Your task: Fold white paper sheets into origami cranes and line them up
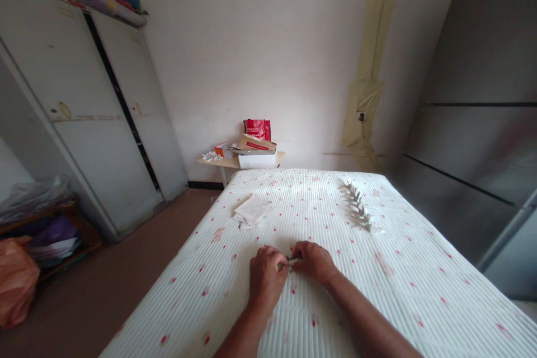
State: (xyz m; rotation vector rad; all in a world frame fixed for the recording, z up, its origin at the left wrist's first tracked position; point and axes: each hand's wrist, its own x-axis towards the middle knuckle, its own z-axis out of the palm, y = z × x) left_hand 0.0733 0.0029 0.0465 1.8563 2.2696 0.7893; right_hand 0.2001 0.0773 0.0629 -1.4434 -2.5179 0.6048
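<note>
My left hand [267, 275] and my right hand [315, 263] meet low over the white quilted cover [235, 307]. Thumbs and fingers of both are pinched on a small piece of folded paper [290, 264], greyish and mostly hidden by the fingertips. Beyond my left hand lies a loose stack of printed paper sheets [253, 210]. Farther off to the right, several folded paper figures [356, 205], pointed like cranes, stand in a row on the cover.
A small table [230, 163] behind the bed bears boxes, a red bag [257, 129] and a heap of white paper bits [212, 156]. A pale wardrobe [75, 100] stands at left, and a dark grey panelled surface [478, 123] rises at right.
</note>
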